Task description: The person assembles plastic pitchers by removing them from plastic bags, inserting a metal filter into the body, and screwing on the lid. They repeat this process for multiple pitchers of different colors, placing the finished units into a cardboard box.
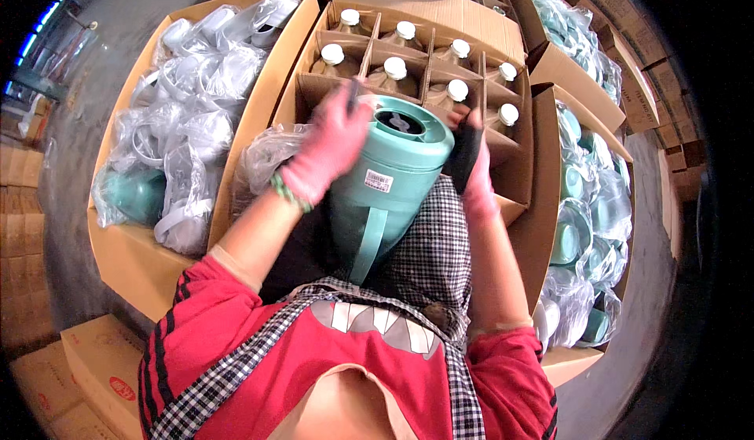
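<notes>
we have the green jug (408, 169) above the checked apron (444, 236), mouth (399, 122) up and handle (369, 243) toward us, by the near edge of the divided box (509, 161). our left hand (338, 137) is at the jug's left rim, our right hand (473, 153) at its right. the fingers are blurred, so we cannot tell whether they are clamped on it. white-capped bottles (394, 69) stand toward the box's far edge; crumpled plastic (271, 149) lies near its left edge.
</notes>
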The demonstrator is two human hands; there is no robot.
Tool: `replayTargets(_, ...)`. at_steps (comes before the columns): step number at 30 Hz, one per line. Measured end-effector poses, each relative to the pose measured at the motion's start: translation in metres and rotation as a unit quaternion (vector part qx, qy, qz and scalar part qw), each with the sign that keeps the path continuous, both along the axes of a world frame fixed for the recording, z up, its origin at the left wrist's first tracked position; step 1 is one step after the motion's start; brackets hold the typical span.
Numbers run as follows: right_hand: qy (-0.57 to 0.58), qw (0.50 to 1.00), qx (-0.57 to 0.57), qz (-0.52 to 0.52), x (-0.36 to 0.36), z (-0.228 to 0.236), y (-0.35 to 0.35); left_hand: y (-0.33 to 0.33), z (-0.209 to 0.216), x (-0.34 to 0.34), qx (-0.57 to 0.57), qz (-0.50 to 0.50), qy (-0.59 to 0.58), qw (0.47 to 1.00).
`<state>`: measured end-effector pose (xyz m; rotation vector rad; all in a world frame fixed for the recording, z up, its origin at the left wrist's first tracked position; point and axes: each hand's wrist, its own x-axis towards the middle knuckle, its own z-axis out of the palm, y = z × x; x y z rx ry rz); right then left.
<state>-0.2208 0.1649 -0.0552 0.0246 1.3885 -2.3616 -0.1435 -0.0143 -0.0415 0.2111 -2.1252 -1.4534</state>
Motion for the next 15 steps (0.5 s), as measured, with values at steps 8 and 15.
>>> replayTargets(8,0.407,0.849,0.337,-0.028,0.038,-0.020,-0.002,-0.057,-0.051,-0.013,0.266,-0.105,-0.112,0.952)
replayTargets(15,0.078,0.989,0.079,0.101,0.014,0.005,-0.011,-0.021,-0.029,0.000,0.236,-0.114,-0.045,0.964)
